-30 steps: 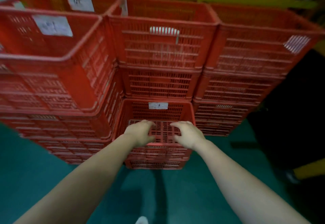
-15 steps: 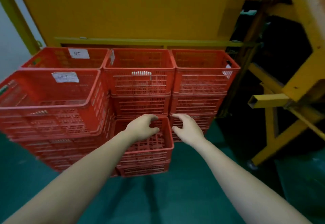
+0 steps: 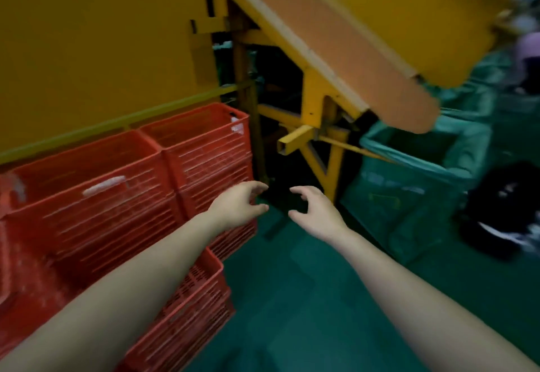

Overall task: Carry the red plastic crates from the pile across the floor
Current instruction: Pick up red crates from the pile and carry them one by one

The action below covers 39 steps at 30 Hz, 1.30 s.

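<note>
While both arms reach forward over the green floor [image 3: 306,298], neither hand holds anything.

Left hand [image 3: 235,206]: fingers spread and loosely curled, empty, in front of the right-hand edge of the crate pile.
Right hand [image 3: 317,215]: fingers apart and curled, empty, just right of the left hand and clear of the pile, over bare floor.
Crate pile [image 3: 96,205]: red plastic crates stacked several high against the yellow wall [image 3: 96,38], filling the left side of the view.
Low crate [image 3: 193,307]: stands on the floor at the front of the pile, partly under the left forearm.
Yellow frame [image 3: 312,126]: just right of the pile, carrying a sloping orange chute [image 3: 336,41] that rises away from the pile.
Green bin [image 3: 415,184]: well to the right of the pile, beneath the lower end of the chute.
Dark shape [image 3: 502,211]: farther right of the pile than the bin; too blurred to tell what it is.
</note>
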Motion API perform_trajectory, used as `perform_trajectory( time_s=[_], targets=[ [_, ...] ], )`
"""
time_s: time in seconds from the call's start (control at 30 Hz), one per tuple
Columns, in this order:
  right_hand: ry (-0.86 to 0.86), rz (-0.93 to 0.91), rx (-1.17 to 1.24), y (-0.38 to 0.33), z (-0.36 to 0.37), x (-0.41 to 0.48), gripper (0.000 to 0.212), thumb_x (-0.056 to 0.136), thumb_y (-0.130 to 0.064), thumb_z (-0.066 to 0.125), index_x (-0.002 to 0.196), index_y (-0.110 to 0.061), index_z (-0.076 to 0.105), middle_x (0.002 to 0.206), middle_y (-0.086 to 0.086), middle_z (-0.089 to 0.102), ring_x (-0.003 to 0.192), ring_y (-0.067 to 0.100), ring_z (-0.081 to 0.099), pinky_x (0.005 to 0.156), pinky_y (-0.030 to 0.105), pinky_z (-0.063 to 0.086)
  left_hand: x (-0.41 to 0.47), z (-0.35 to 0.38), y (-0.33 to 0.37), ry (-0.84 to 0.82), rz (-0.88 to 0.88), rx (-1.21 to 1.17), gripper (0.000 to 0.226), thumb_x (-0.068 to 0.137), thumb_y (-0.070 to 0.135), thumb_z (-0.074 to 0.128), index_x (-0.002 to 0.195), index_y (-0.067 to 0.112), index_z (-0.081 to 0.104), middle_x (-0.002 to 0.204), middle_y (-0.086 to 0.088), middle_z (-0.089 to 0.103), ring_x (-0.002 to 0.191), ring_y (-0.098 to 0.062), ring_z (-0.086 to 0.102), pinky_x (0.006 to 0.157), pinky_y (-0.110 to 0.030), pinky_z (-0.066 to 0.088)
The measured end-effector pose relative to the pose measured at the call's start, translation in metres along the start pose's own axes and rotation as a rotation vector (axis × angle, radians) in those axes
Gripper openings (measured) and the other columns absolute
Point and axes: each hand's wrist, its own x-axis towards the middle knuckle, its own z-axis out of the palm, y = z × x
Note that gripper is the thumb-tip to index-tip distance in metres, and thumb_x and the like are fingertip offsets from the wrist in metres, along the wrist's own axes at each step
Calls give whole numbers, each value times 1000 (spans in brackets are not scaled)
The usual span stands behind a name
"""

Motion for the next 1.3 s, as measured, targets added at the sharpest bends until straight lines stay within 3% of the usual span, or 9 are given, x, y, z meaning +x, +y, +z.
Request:
perform_trajectory(
  time_s=[0.1, 0.2, 0.53, 0.7, 1.3],
  targets=[
    [79, 129, -44, 21, -26, -43, 56, 85, -34, 64, 139, -28, 46, 144, -6, 43, 128, 14, 47, 95, 29, 44, 7, 22, 38, -75, 129, 12, 54, 88, 36, 66, 138, 26, 47, 139, 2, 53, 127, -13, 50, 105, -33, 43],
    [128, 268, -71, 42, -51, -97, 63, 82, -39, 66, 140, -27, 45, 143, -3, 45, 129, 17, 46, 103, 35, 43, 8, 51, 79, -164, 256, 15, 56, 87, 37, 67, 138, 26, 47, 137, 4, 54, 128, -13, 50, 106, -35, 42],
    [420, 665, -152, 113, -155, -299, 63, 83, -31, 67, 141, -20, 47, 144, 2, 46, 130, 17, 45, 108, 28, 36, -27, 165, 268, -418, 667, 17, 57, 83, 40, 67, 135, 32, 48, 134, 7, 56, 120, -9, 54, 103, -35, 44],
    [539, 800, -185, 157, -212, -399, 61, 83, -31, 66, 141, -21, 47, 144, 0, 46, 130, 16, 45, 107, 32, 39, -57, 228, 383, -559, 815, -14, 58, 84, 41, 67, 137, 33, 45, 136, 7, 54, 120, -9, 55, 103, -38, 44],
    [867, 1248, -296, 305, -405, -757, 56, 85, -32, 61, 139, -27, 48, 144, -6, 47, 131, 13, 44, 105, 34, 42, -222, 467, 780, -813, 1246, -36, 57, 87, 40, 65, 138, 31, 43, 136, 10, 53, 121, -8, 54, 103, -34, 43]
  ],
)
